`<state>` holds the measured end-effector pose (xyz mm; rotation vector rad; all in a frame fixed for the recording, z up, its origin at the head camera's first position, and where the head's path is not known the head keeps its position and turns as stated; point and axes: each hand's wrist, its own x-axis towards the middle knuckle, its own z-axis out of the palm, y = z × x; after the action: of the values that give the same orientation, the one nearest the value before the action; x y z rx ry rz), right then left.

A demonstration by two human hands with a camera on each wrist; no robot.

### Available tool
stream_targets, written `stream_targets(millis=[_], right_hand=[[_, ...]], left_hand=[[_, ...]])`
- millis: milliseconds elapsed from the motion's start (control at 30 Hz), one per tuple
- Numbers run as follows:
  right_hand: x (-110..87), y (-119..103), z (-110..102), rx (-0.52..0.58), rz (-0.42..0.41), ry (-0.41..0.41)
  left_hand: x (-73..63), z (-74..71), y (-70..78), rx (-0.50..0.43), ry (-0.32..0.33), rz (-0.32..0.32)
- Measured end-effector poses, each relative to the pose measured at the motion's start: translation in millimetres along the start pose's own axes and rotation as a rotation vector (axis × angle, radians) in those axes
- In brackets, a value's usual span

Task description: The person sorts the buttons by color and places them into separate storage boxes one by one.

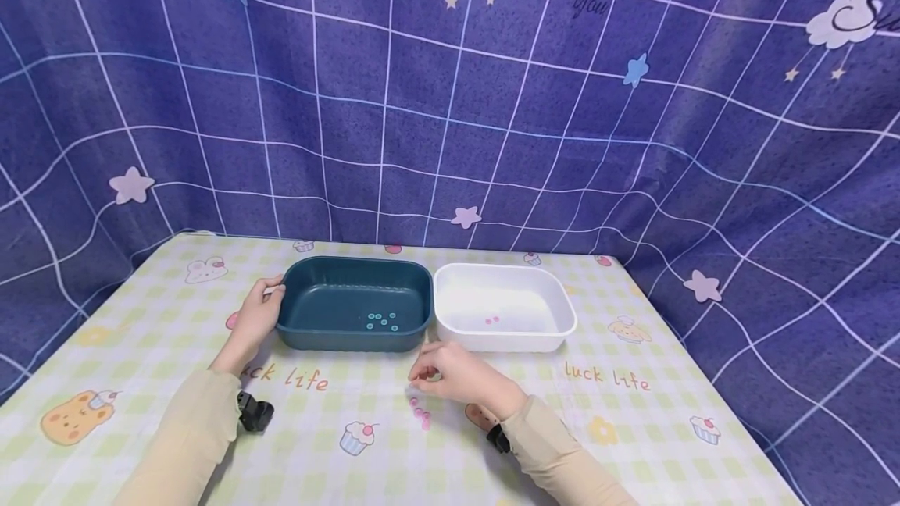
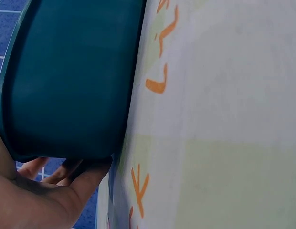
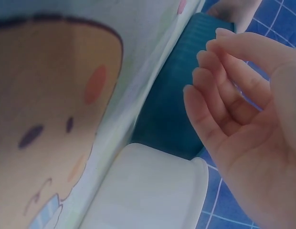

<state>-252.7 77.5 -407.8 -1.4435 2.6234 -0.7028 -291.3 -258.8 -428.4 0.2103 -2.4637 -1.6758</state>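
Note:
My left hand (image 1: 258,315) holds the left end of a dark teal plastic tray (image 1: 355,340), its fingers at the end wall and rim. Several small light-teal rings (image 1: 383,322) lie inside that tray. My right hand (image 1: 457,372) is over the table in front of the trays, thumb and index fingertips together and the other fingers bent. I cannot tell whether a small piece is between those tips. Just below them, several small pink rings (image 1: 419,412) lie in a short row on the cloth. A white tray (image 1: 505,342) contains two pink rings (image 1: 492,320).
The two trays stand side by side, ends close together, toward the back of the table. A checked tablecloth (image 1: 281,443) with cartoon prints covers the table. Behind it hangs a blue curtain (image 1: 422,139) with a white grid.

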Motion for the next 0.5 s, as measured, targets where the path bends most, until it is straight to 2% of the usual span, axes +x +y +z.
stream_targets(millis=[500], right_hand=[[-0.7, 5.1, 5.9, -0.017, 0.015, -0.089]], left_hand=[[0.8, 0.4, -0.4, 0.001, 0.0, -0.002]])
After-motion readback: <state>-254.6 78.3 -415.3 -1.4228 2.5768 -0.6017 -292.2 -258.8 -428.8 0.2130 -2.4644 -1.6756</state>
